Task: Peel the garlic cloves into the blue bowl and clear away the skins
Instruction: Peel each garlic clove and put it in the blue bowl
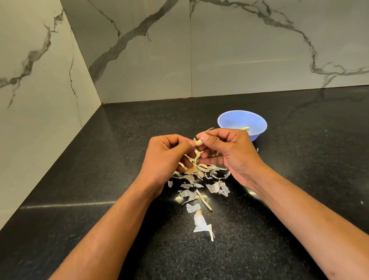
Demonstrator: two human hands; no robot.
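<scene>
1. Papery skins (200, 188) are piling on the counter (308, 154) under both hands.
2. Left hand (166, 157) and right hand (222, 147) are pinching one clove (198, 142), probably for stripping.
3. Bowl (231, 120) is sitting just behind, catching peeled ones.

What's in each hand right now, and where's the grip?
Both hands pinch one garlic clove between fingertips: the left at its left end, the right at its right end.

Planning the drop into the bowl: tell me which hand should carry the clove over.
Right, probably. The right hand already pinches the clove and sits beside the bowl. The left hand is farther off, over the skins.
</scene>
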